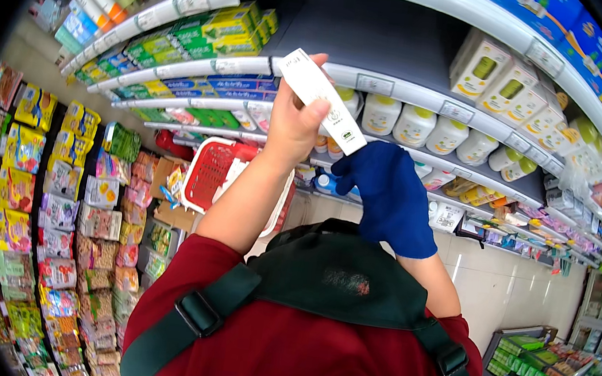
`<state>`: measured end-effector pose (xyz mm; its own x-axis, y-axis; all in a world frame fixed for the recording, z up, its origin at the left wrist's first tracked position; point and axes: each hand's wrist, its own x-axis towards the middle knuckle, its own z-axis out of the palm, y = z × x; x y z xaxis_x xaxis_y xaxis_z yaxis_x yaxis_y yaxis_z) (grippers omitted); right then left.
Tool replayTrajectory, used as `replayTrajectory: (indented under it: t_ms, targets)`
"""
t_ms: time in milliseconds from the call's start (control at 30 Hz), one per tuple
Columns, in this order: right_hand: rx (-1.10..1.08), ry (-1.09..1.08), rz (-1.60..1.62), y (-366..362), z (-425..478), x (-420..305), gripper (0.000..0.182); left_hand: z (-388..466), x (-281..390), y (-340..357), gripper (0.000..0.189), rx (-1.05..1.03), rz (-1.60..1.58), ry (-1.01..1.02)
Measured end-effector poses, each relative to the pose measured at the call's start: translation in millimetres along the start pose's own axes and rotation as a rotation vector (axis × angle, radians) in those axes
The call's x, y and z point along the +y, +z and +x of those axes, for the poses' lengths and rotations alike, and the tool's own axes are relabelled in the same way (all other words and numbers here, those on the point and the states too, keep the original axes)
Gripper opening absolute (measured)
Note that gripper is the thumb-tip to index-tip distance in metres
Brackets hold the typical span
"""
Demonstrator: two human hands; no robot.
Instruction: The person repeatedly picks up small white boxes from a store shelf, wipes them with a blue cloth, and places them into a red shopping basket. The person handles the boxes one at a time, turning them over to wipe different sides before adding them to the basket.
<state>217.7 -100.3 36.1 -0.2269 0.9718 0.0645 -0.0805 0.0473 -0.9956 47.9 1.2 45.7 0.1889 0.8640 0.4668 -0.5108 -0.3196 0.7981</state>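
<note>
My bare left hand [297, 116] grips a slim white carton [324, 102] with small dark print and a green mark near its lower end. The carton is tilted in front of a dark shelf board [361, 34]. On my right hand [393, 198] is a dark blue knitted glove, and it is close to the carton's lower end. Whether the glove touches the carton I cannot tell, and its fingertips are partly hidden. White bottles with yellow-green caps [415, 125] line the shelf just beyond the glove.
Boxed bottles [481, 69] stand at the right of the dark shelf, green-and-yellow cartons [230, 26] at its left. Below my left forearm sits a red and white plastic basket [214, 173] beside an opened cardboard box [171, 191]. Bagged snacks [63, 201] hang along the left side.
</note>
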Motion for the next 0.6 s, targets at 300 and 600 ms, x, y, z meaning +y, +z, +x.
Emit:
replayTrajectory:
  t_ms: [300, 600]
  targets:
    - [0.006, 0.207, 0.776, 46.0, 35.0, 35.5, 0.031, -52.2, 2.8, -77.0, 0.079, 0.029, -0.248, -0.314]
    - [-0.139, -0.416, -0.808, 54.6, 71.3, 96.5, 0.015, -95.1, 19.4, -248.1, 0.043, 0.48, 0.75, -0.449]
